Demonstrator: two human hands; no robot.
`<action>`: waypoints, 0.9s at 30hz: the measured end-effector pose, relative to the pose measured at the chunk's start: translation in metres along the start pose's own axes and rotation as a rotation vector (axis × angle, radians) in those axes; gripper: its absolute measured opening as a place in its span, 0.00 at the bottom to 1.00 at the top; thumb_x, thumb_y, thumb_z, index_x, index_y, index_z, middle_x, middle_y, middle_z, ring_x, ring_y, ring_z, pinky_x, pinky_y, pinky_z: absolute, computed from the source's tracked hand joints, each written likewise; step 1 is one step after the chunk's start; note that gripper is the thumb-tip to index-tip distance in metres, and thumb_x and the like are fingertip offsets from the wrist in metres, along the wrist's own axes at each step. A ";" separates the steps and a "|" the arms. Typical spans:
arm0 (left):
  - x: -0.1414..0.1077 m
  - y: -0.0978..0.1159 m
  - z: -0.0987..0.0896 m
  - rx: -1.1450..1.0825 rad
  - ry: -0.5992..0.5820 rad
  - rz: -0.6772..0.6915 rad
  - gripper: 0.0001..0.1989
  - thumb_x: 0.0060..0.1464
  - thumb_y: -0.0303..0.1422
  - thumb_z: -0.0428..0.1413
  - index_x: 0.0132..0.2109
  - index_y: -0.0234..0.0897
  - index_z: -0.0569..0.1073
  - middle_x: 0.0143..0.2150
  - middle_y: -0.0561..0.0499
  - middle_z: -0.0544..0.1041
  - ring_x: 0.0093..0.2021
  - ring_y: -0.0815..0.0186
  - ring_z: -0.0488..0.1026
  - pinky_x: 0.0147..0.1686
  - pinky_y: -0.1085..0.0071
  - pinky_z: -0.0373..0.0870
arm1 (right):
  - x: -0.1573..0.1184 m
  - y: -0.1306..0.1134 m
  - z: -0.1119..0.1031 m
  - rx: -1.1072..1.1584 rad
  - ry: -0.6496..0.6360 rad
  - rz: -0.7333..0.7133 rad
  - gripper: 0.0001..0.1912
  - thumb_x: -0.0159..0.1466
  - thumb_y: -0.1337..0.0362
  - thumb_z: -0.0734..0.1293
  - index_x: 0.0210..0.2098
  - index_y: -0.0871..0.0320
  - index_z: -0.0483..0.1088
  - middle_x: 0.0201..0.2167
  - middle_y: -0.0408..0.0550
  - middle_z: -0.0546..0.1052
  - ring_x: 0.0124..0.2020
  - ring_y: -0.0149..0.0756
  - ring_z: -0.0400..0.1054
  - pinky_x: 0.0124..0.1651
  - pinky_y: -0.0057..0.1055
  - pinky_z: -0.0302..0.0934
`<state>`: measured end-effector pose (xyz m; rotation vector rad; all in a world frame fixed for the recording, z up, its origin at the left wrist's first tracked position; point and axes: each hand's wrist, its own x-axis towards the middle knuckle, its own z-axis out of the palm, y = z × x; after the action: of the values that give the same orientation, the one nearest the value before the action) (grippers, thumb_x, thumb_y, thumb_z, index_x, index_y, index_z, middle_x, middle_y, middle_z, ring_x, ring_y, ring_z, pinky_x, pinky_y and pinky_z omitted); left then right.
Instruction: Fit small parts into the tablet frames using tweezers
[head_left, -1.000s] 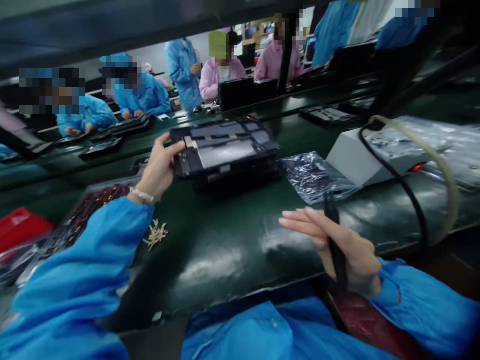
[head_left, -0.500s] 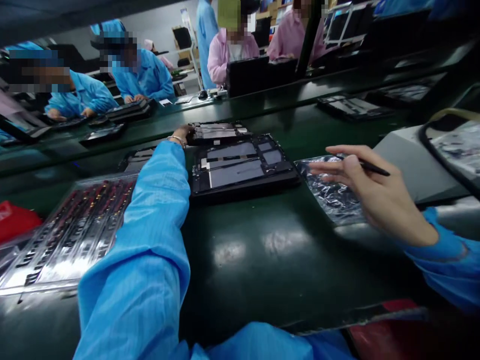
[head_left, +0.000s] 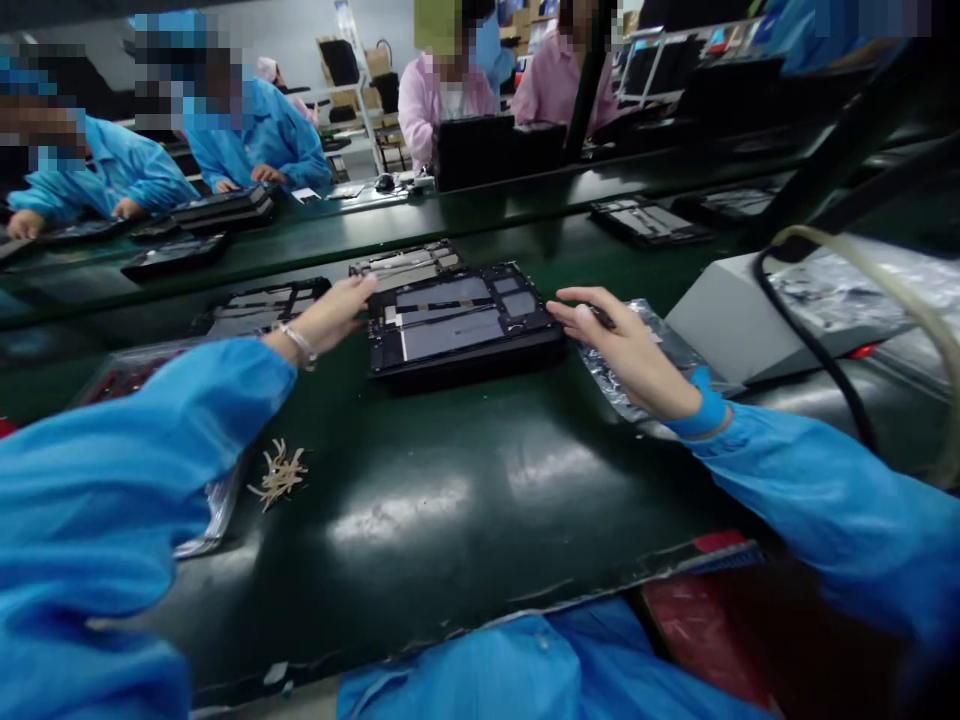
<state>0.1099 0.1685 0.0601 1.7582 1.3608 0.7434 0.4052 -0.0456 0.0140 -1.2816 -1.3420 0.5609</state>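
Observation:
A black flat device housing (head_left: pixel 450 330) with grey panels and dark cables lies on the green bench. My left hand (head_left: pixel 330 318) is at its left edge, fingers stretched out; whether they touch it is hard to tell. At its right edge is my right hand (head_left: pixel 619 345), with outstretched fingers by the corner. A slim black tool (head_left: pixel 602 316), its exact kind unclear, is tucked in that hand. Behind the housing lies a similar housing (head_left: pixel 409 262), partly covered. Another open housing (head_left: pixel 259 305) sits beyond my left hand.
Beige strips (head_left: pixel 279 475) lie in a small pile. Under my left sleeve is a clear plastic tray (head_left: pixel 217 515). Silvery bags (head_left: pixel 611 385) and a grey box (head_left: pixel 724 315) with a thick cable stand right. Co-workers (head_left: pixel 255 135) sit across the bench.
My left hand has come back from the rear housing to the front one's left edge. My right hand has moved left to its right edge, still with the black tool. The view has shifted.

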 end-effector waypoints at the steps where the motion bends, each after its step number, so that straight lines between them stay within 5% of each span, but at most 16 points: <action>1: -0.014 -0.006 0.007 -0.082 -0.004 -0.004 0.16 0.73 0.37 0.45 0.51 0.36 0.76 0.48 0.42 0.80 0.48 0.62 0.79 0.45 0.69 0.77 | 0.000 0.003 0.002 -0.046 0.014 -0.045 0.20 0.72 0.46 0.63 0.55 0.49 0.71 0.58 0.49 0.76 0.64 0.44 0.69 0.67 0.48 0.64; 4: -0.041 -0.018 0.027 -0.300 0.028 -0.037 0.14 0.72 0.36 0.46 0.51 0.37 0.74 0.45 0.43 0.81 0.43 0.62 0.80 0.43 0.68 0.78 | 0.003 0.010 0.008 -0.147 0.053 -0.113 0.23 0.70 0.44 0.63 0.54 0.53 0.72 0.57 0.52 0.77 0.62 0.46 0.69 0.68 0.48 0.61; 8: -0.045 -0.016 0.039 -0.476 0.095 -0.086 0.08 0.66 0.31 0.53 0.49 0.38 0.73 0.39 0.47 0.80 0.38 0.63 0.80 0.41 0.67 0.79 | 0.005 0.012 0.011 -0.181 0.074 -0.116 0.24 0.70 0.43 0.63 0.53 0.54 0.72 0.55 0.53 0.78 0.60 0.47 0.70 0.66 0.48 0.63; 14: -0.050 0.001 0.034 -0.582 0.105 -0.110 0.01 0.60 0.25 0.57 0.40 0.34 0.73 0.30 0.47 0.78 0.34 0.61 0.80 0.39 0.65 0.81 | 0.006 0.013 0.022 -0.092 0.127 -0.102 0.22 0.69 0.42 0.64 0.50 0.52 0.72 0.53 0.52 0.79 0.59 0.45 0.73 0.65 0.47 0.65; 18: -0.071 0.028 0.016 -0.589 0.150 0.056 0.09 0.62 0.22 0.57 0.49 0.31 0.74 0.38 0.51 0.81 0.40 0.67 0.79 0.47 0.70 0.78 | -0.003 0.008 0.027 0.026 0.163 -0.066 0.24 0.70 0.40 0.62 0.52 0.52 0.70 0.53 0.53 0.79 0.60 0.41 0.73 0.65 0.44 0.66; 23: -0.147 0.040 -0.009 -0.431 0.153 0.283 0.21 0.61 0.20 0.55 0.60 0.32 0.75 0.53 0.51 0.81 0.55 0.61 0.77 0.60 0.67 0.74 | -0.048 -0.026 -0.017 0.001 0.239 -0.131 0.28 0.73 0.44 0.59 0.66 0.49 0.66 0.38 0.49 0.81 0.38 0.37 0.78 0.45 0.37 0.73; 27: -0.222 0.012 -0.016 -0.305 0.175 -0.027 0.24 0.55 0.32 0.61 0.59 0.56 0.78 0.55 0.62 0.81 0.56 0.52 0.79 0.50 0.63 0.83 | -0.097 -0.045 -0.061 -0.214 0.376 -0.196 0.22 0.70 0.46 0.66 0.55 0.51 0.79 0.32 0.48 0.77 0.31 0.35 0.72 0.39 0.37 0.68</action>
<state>0.0465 -0.0442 0.0814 1.4602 1.3022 1.0508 0.4222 -0.1667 0.0317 -1.3294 -1.2122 0.0343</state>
